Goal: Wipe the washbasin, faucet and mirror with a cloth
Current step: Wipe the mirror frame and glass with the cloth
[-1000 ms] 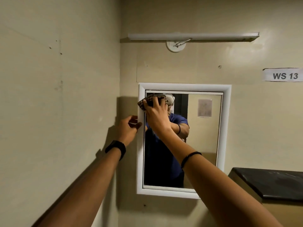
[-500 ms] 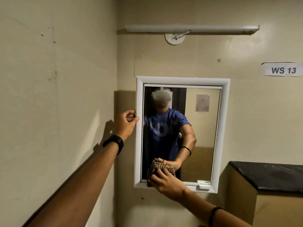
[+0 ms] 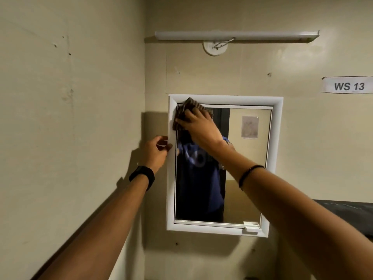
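Observation:
A white-framed mirror hangs on the beige wall ahead. My right hand holds a dark striped cloth bunched under its fingers and presses it against the glass at the mirror's top left corner. My left hand grips the left edge of the mirror frame about a third of the way down, thumb on the front. The washbasin and faucet are out of view.
A side wall stands close on the left. A tube light is mounted above the mirror, and a paper label reading WS 13 is stuck at the right. A dark countertop juts in at the lower right.
My right hand swept the cloth from the top left of the glass down to the bottom left, then back up to the top left corner. My left hand stayed on the frame.

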